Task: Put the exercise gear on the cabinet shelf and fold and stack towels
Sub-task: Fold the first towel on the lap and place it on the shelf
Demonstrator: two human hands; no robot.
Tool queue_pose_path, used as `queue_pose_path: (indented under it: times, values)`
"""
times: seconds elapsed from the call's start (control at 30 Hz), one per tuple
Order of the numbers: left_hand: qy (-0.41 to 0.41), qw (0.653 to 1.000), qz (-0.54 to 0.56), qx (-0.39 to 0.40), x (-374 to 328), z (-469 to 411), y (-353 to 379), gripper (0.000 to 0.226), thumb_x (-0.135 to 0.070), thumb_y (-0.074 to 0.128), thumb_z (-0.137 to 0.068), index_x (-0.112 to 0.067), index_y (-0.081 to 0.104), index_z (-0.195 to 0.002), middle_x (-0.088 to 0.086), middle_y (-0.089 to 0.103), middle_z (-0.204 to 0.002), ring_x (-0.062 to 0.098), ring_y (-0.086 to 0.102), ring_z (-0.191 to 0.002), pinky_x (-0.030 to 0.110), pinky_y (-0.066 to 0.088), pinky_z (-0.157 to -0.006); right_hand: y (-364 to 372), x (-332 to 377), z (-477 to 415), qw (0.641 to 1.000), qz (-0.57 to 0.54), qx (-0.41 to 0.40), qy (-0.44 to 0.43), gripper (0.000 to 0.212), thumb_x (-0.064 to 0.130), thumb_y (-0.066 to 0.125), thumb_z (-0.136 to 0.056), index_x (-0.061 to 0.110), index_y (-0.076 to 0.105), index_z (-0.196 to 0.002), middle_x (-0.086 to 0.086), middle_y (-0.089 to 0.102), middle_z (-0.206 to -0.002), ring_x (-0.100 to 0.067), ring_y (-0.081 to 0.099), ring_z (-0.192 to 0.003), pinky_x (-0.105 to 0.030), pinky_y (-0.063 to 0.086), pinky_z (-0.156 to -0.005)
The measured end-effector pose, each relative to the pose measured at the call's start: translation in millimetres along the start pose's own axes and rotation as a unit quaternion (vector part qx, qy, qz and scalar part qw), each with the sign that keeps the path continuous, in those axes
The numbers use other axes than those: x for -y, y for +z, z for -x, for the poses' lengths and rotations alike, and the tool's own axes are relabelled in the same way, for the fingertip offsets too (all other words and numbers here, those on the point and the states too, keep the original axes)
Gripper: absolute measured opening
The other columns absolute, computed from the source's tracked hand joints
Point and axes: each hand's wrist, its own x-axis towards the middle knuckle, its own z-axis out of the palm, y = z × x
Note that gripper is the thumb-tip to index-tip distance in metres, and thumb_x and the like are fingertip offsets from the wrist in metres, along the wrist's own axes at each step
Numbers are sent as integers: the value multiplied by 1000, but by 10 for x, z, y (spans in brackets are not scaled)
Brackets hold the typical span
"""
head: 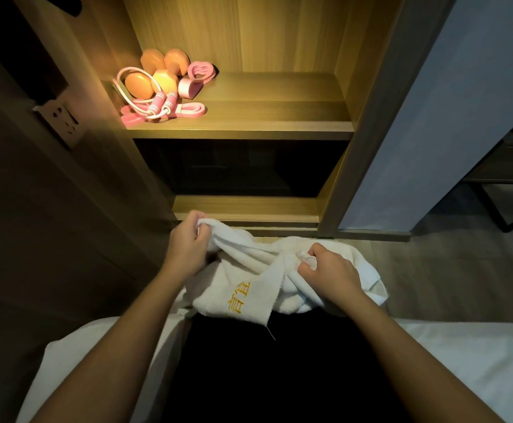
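Towel: the white towel (249, 288) is bunched up and twisted. It hangs between the two hands, over the person's dark lap (264, 361), in front of the low part of the cabinet.
Letters: yellow letters (239, 297) show on one flap that points down.
Left hand: the left hand (188, 242) is up high, and its fingers are curled and pinch one edge of the towel.
Right hand: the right hand (328, 267) is lower, and its fingers are curled tight on a lump of cloth in the middle.
Step now: I think it is opening the towel out so it can be folded.
How to do it well: find two corners of one edge, one for each hand. The right hand seems to hold a lump, not a corner, so it should slide along to the edge. Then pull the hands apart and shake, so the twist drops out. Keep the cloth off the floor (447, 270).
Good place to fold: the white bed (463, 346) beside the lap looks flat and soft.
Gear: the orange dumbbells (157, 74), pink jump rope (160, 103) and pink band (188, 109) lie together at the left of the lit shelf (264, 117). That part looks done.
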Motion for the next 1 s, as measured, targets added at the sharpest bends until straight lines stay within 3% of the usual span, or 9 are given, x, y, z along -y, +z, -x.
queue_pose_path:
  times: [0.23,0.3,0.4,0.53,0.63,0.73,0.8,0.9,1.0]
  values:
    - [113,952,-245,144,50,-67,-357,19,-23,62,-84,-34,48,-92,-12,56,-82,6,53,-73,26,44,-60,-14,-56,-46,999,-29,12,22,14,47,47,-89,35,46,-94,8,55,-83,-19,52,-82,-30,38,-66]
    - [117,952,-255,124,108,-45,-318,22,-18,65,-85,-30,50,-97,-14,53,-90,7,52,-81,25,44,-69,-7,-37,-55,999,-25,17,20,14,47,47,-89,35,45,-96,8,55,-85,-20,52,-83,-30,38,-66]
    - [115,958,-261,10,234,-53,-292,24,-8,66,-83,-21,55,-100,-8,48,-99,12,48,-89,27,41,-74,-1,-38,-52,999,-31,4,29,14,46,47,-88,35,46,-97,6,56,-86,-22,52,-84,-31,38,-69]
    - [-160,979,-25,-121,341,-123,-330,20,-4,58,-89,-22,54,-99,3,56,-108,14,54,-86,25,46,-66,-17,-50,-45,998,-41,0,43,18,47,46,-89,35,48,-102,6,56,-87,-21,52,-83,-30,38,-68]
    - [-295,914,238,-142,301,-162,-270,19,-10,52,-96,-20,56,-112,6,60,-115,20,60,-101,37,55,-86,0,-30,-43,998,-46,-1,49,23,47,46,-89,34,50,-108,4,60,-94,-23,54,-89,-31,41,-72]
    - [-319,864,357,-156,236,-224,-308,19,-14,51,-99,-19,56,-116,6,61,-115,21,62,-105,39,53,-92,18,-20,-31,997,-45,-14,56,27,45,46,-88,32,51,-112,2,65,-100,-26,56,-93,-32,43,-75]
    - [-287,901,290,-146,197,-251,-351,14,-17,49,-99,-21,59,-108,5,62,-110,23,62,-103,38,53,-88,16,-27,-27,997,-50,-18,64,31,45,46,-88,31,52,-115,1,66,-103,-25,56,-93,-33,43,-75]
    - [-100,991,12,-90,140,-274,-478,15,-19,44,-100,-19,59,-97,4,60,-93,22,59,-88,33,46,-70,15,-47,-32,995,-51,-23,80,33,46,45,-89,31,51,-118,3,63,-96,-23,54,-88,-31,41,-70]
    - [-9,990,-139,24,18,-267,-671,12,-22,48,-99,-18,59,-98,4,58,-90,17,54,-81,28,39,-62,14,-22,-47,995,-34,-27,91,34,49,44,-89,32,51,-119,6,54,-86,-20,50,-81,-30,36,-65]
